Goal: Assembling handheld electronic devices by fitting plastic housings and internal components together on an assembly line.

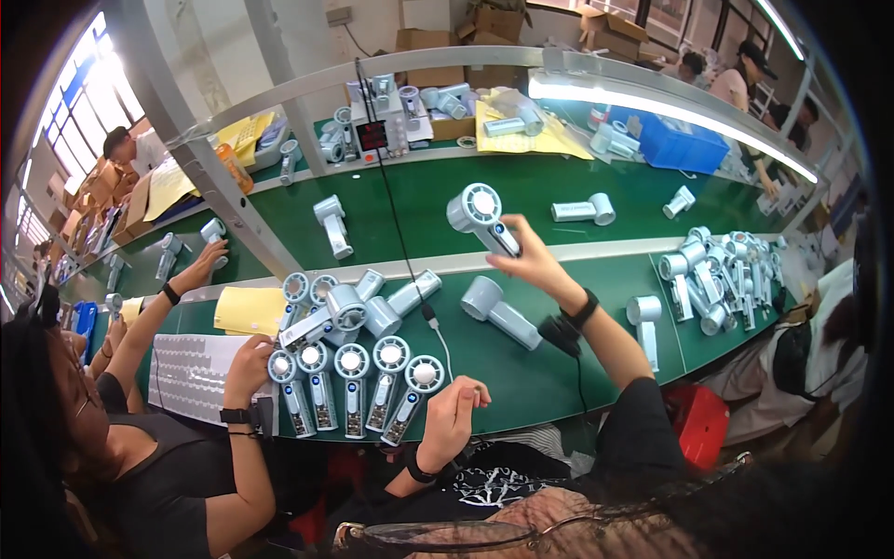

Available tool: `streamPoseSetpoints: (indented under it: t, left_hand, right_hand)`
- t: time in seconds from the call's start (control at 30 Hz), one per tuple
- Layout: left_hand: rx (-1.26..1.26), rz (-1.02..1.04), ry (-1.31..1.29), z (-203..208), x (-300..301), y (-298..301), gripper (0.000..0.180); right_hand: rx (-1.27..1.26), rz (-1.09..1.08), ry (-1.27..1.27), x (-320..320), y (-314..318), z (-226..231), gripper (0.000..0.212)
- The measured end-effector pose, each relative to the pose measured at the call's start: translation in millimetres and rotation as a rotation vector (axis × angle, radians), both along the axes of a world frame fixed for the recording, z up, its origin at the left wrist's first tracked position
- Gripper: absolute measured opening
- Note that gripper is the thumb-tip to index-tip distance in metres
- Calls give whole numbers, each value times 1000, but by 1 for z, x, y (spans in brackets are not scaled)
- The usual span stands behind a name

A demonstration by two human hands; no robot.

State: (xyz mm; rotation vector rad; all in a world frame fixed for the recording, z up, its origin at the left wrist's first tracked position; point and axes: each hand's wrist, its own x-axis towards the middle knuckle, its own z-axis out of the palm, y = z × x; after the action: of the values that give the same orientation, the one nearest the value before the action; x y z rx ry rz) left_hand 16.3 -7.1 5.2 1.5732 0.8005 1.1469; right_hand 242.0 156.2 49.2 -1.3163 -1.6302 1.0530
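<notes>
My right hand [535, 261] is raised over the bench, its fingers closed round the handle of a pale blue handheld fan [481, 207]. The fan's round grille faces up. Below it, another handheld fan [503, 312] lies on the green mat. My left hand [454, 421] is near the bench's front edge with its fingers curled in. Whatever it may hold is hidden. A white charging cable [443, 345] runs down behind that hand. Just left of it, several fans [352, 363] lie in a row with their handle innards exposed, and more fans are heaped behind them.
A co-worker [168, 447] sits at my left, with one hand by the fan row and another reaching to a fan on the belt. A large heap of fans [717, 275] lies at the right. A blue bin [684, 140], a metal frame and a lamp stand beyond the belt. A red stool [698, 424] is at the lower right.
</notes>
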Motion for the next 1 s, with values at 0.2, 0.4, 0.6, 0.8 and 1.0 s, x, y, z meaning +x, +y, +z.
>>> streamPoseSetpoints:
  t: [0.2, 0.4, 0.6, 0.8, 1.0]
  left_hand:
    - [74, -72, 54, 7, 29, 11, 20]
    - [333, 14, 168, 12, 52, 12, 8]
    - [512, 193, 309, 12, 56, 12, 7]
    - [495, 253, 363, 7, 55, 11, 6]
    - [330, 235, 343, 1, 49, 10, 5]
  right_hand:
    - [-251, 117, 813, -14, -106, 4, 45]
    - [-174, 96, 1137, -27, -133, -10, 45]
    - [-199, 13, 1332, -41, -137, -20, 43]
    - [-94, -100, 1140, -53, -139, -27, 40]
    - [80, -214, 920, -69, -140, -32, 39]
